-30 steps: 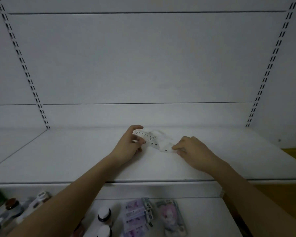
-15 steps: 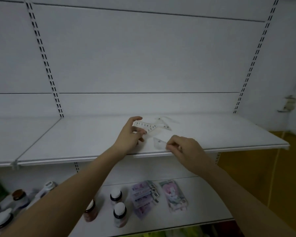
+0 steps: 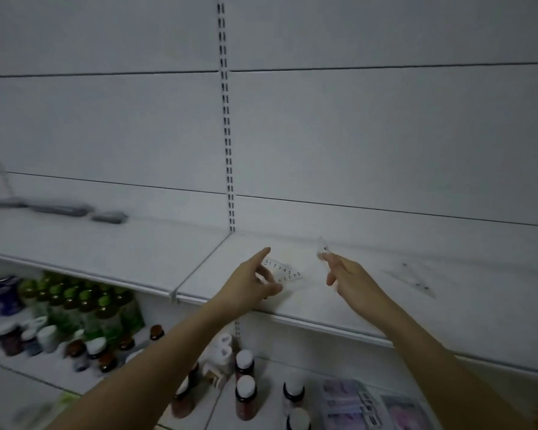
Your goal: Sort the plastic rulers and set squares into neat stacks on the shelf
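Head view: two hands work clear plastic pieces over the white shelf.

Left hand pinches a clear ruler between thumb and fingers, its numbered strip jutting toward 3 o'clock. Right hand pinches a small clear set square at its fingertips, pointing to 12. Another set square lies flat at 3 o'clock, well apart.

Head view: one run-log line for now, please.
left hand: holds ruler | right hand: pinches clear piece | shelf: set square lying
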`<state>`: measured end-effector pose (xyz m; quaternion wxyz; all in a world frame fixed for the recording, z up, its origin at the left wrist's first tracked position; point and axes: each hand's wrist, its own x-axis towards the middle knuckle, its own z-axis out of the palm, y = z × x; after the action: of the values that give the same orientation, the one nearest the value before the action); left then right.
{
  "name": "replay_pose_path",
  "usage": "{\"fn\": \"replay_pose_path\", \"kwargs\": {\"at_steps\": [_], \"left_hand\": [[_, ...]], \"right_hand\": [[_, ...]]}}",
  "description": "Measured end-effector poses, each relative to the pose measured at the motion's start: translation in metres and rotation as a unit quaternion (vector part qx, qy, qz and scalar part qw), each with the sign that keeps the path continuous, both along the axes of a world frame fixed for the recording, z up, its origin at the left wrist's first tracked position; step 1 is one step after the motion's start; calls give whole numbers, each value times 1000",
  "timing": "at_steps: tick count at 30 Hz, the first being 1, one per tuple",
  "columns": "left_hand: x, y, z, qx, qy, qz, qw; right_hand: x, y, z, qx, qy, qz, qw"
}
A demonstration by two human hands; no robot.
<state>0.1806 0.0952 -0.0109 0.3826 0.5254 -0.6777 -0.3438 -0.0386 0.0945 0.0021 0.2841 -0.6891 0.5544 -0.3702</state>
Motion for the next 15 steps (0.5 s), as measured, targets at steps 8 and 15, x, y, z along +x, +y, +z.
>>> {"fn": "replay_pose_path", "kwargs": {"at_steps": [8, 15], "left_hand": [[135, 2, 9, -21, -91, 115, 989], [277, -20, 21, -59, -113, 175, 976]], "right_hand": [[128, -47, 8, 13, 0, 104, 995], [260, -79, 23, -43, 33, 89, 995]]}}
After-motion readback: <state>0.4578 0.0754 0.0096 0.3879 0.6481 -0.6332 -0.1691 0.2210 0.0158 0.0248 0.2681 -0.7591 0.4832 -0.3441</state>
